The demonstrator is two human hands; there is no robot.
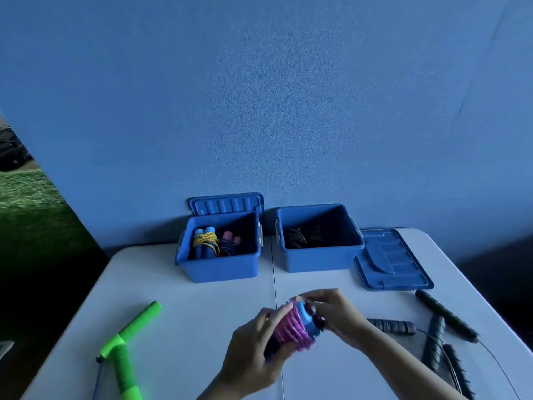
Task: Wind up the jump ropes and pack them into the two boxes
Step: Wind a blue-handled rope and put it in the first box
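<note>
Pink cord is wound in tight turns around a blue-handled rope [294, 327], which both hands hold just above the white counter [184, 287], near its front edge. The left hand [253, 350] curls around the lower, dark end of the bundle, thumb on top. The right hand [334, 313] pinches the upper end, fingers bent over the blue handle tip.

Behind the hands stand two blue boxes, side by side against the blue wall. The left box [220, 267] has its lid [227, 204] tipped up behind it; inside sit a bundle with blue handles and yellow cord [205, 243] and, touching it, a bundle with pink handles [230, 241]. The right box [318, 259] holds dark coiled rope [302, 238], hard to make out. Its lid [392, 261] lies flat on the counter just right of it.

Two green handles [128, 345] lie crossed on the left of the counter, with a thin blue cord trailing from one toward the front edge. On the right lie several black handles [441, 319], loosely scattered, thin wire cords running from them toward the near right corner.
</note>
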